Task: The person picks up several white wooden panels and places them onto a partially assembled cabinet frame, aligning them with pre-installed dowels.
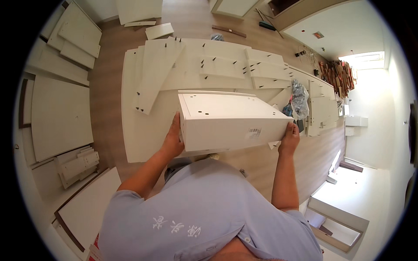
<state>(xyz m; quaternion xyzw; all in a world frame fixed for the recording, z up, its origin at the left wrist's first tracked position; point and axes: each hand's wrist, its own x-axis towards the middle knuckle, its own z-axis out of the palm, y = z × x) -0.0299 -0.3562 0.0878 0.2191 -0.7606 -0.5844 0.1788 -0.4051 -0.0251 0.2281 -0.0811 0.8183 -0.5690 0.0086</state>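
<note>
In front of my body I hold up a long white furniture box (pixel 226 130), with dark drilled holes in its upper face and a small printed label on the side facing me. My left hand (pixel 174 138) grips its left end, and my right hand (pixel 289 138) has the right end between thumb and fingers. Below and beyond the box, white boards (pixel 174 61) lie overlapped on a large white panel (pixel 135 135), dark connector pins (pixel 202 66) standing up from them.
A blue-and-black power tool (pixel 287 108) lies beside a clear plastic bag (pixel 300 98) at right. White panels (pixel 61 117) lean along the left side. Wood strips (pixel 337 78) are piled far right. An open-fronted white cabinet (pixel 339 213) stands at lower right. A brown strip (pixel 228 30) lies beyond.
</note>
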